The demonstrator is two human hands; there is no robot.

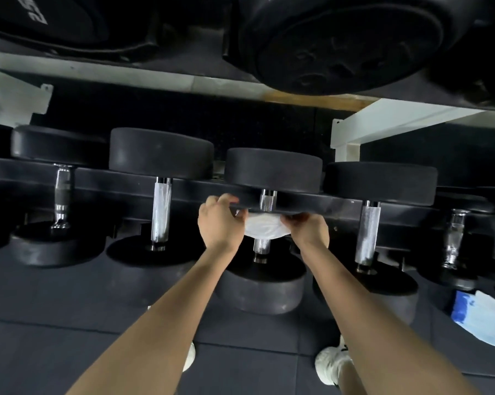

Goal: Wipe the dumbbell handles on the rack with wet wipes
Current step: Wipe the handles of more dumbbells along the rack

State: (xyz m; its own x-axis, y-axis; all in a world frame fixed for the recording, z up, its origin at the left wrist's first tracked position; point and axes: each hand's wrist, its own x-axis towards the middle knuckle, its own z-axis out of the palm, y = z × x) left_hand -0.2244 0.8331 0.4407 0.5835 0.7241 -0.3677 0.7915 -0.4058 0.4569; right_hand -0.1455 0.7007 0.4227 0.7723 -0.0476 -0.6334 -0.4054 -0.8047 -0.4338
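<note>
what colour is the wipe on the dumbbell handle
White: the wipe shows best in the head view, held between the left hand and right hand.

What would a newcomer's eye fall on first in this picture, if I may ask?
First, the centre: the left hand and right hand hold a white wet wipe over the chrome handle of the middle dumbbell. Next comes the row of black dumbbells on the rack to either side. A blue and white pack lies at the lower right.
</note>
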